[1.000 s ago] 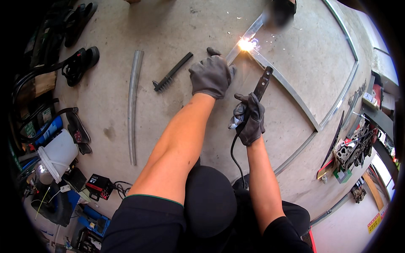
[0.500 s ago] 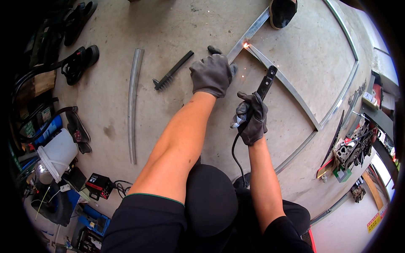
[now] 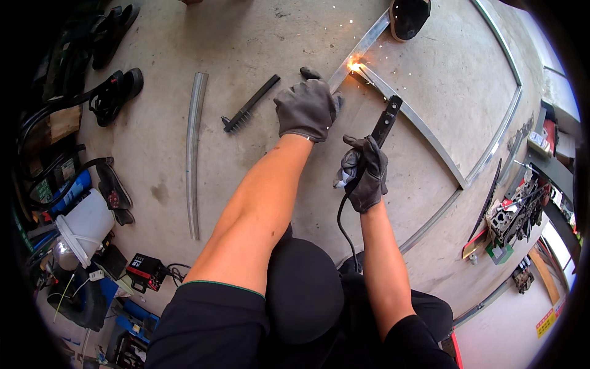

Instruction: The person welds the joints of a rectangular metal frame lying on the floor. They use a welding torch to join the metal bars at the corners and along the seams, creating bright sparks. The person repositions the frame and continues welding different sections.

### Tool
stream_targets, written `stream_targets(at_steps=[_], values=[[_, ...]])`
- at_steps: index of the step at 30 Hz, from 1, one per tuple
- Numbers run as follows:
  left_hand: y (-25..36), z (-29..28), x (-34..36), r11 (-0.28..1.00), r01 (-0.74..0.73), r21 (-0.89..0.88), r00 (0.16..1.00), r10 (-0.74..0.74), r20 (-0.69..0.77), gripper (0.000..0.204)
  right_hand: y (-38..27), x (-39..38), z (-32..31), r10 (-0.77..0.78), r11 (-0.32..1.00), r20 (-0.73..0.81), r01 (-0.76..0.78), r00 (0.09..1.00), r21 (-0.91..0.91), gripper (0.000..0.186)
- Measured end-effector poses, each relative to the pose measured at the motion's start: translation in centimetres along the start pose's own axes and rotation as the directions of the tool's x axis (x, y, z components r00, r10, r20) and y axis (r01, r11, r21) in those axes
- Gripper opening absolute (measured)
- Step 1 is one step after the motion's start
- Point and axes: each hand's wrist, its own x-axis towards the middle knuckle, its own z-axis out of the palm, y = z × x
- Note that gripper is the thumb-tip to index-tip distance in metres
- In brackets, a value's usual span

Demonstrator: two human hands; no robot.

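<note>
My left hand (image 3: pixel 305 107), in a dark grey glove, is closed round the near end of a flat-sided metal bar (image 3: pixel 372 38). My right hand (image 3: pixel 367 175), gloved alike, grips a black welding electrode holder (image 3: pixel 387 118), whose cable (image 3: pixel 340 221) hangs down toward my knees. From the holder a thin welding rod (image 3: pixel 376 85) runs up to the joint where a second metal bar (image 3: pixel 436 146) meets the first. A bright orange arc glows there, throwing sparks. A black shoe (image 3: pixel 410 19) is at the first bar's far end.
Left of my left hand lie a wire brush (image 3: pixel 251 106) and a loose metal strip (image 3: pixel 195 157). Sandals (image 3: pixel 117 95), a white bucket (image 3: pixel 89 224) and a small black-and-red box (image 3: pixel 145 272) line the left. More bars (image 3: pixel 496 144) and a pile of tools (image 3: pixel 519 206) are at right.
The glow at the joint has grown larger and brighter, with more sparks flying out around it. Both hands hold nearly the same places.
</note>
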Motion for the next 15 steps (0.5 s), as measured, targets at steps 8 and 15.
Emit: stream_targets(at_steps=[8,15], values=[[-0.11,0.47,0.11,0.996,0.015,-0.082,0.999,-0.018,-0.035,0.045,-0.39,0.0,-0.46,0.018,1.0,0.002,-0.018,1.0,0.018,0.055],[0.09,0.77,0.05,0.998,0.006,-0.061,0.999,-0.009,-0.052,0.044,-0.1,0.12,0.2,0.059,0.998,-0.028,-0.059,0.998,0.018,0.06]])
